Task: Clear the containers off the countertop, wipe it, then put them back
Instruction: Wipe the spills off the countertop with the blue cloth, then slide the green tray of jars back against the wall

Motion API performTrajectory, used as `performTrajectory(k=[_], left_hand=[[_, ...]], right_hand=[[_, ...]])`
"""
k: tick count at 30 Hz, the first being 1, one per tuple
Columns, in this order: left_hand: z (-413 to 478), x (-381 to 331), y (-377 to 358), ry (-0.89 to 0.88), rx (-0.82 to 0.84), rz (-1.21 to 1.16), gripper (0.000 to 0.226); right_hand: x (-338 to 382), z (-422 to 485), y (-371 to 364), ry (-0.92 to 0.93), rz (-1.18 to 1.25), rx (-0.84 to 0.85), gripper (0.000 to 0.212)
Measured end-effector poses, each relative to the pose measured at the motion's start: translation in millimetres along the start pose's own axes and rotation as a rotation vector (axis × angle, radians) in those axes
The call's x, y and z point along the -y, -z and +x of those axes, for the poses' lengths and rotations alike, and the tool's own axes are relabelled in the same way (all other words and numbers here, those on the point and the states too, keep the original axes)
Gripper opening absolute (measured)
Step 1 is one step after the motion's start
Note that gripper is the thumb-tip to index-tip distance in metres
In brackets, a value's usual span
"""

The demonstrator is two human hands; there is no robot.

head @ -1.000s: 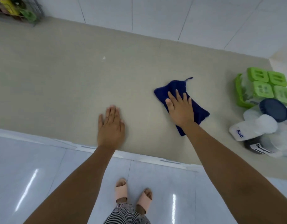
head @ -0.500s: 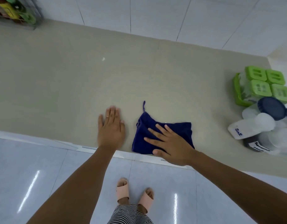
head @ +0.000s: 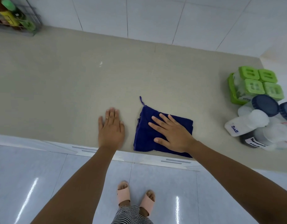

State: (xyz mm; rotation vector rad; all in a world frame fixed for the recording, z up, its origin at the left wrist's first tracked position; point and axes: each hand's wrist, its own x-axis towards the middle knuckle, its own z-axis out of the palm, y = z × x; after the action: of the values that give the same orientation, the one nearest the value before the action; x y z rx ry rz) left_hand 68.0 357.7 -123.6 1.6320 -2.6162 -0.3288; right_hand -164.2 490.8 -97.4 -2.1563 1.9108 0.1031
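A folded dark blue cloth (head: 144,136) lies flat on the beige countertop (head: 74,81) at its front edge. My right hand (head: 170,133) presses flat on the cloth, fingers spread and pointing left. My left hand (head: 111,128) rests palm down on the bare counter just left of the cloth, holding nothing. The containers are bunched at the right end: a green rack of green-lidded jars (head: 256,85), a dark-blue-lidded jar (head: 265,105), a white jar labelled Salt (head: 243,124) lying on its side, and a dark labelled jar (head: 251,140).
A wire rack (head: 15,16) with bottles stands at the counter's far left corner against the white tiled wall. A small pale speck (head: 100,63) marks the counter's middle. Below the front edge are the tiled floor and my feet in pink slippers (head: 136,196).
My right hand has swept the cloth from the counter's right-middle toward the front edge and to the left, turning it; in the last half second it barely moved. My left hand stayed put.
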Motion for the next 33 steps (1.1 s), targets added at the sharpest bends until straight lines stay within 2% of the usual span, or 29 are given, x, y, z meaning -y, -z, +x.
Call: performTrajectory(k=[6, 10, 16, 20, 26, 29, 33], left_hand=[[-1, -1, 5, -0.010, 0.056, 0.032, 0.057], [4, -5, 13, -0.022, 0.137, 0.087, 0.058], [2, -19, 25, -0.215, 0.211, 0.116, 0.057], [15, -42, 45, -0.254, 0.232, 0.091, 0.057], [52, -91, 91, -0.423, 0.256, 0.040, 0.057], [71, -127, 110, -0.429, 0.229, -0.069, 0.058], [87, -188, 122, -0.522, 0.194, -0.116, 0.059]], right_hand=[[11, -12, -3, 0.004, -0.011, 0.026, 0.064], [19, -11, 2, -0.107, 0.041, 0.017, 0.059], [34, -9, 11, -0.255, 0.094, 0.008, 0.057], [3, -15, 51, -0.402, 0.094, -0.075, 0.059], [-56, -49, 129, -0.652, 0.150, -0.202, 0.061], [-85, -72, 160, -0.768, 0.192, -0.274, 0.061], [-129, -102, 187, -0.918, 0.183, -0.317, 0.059]])
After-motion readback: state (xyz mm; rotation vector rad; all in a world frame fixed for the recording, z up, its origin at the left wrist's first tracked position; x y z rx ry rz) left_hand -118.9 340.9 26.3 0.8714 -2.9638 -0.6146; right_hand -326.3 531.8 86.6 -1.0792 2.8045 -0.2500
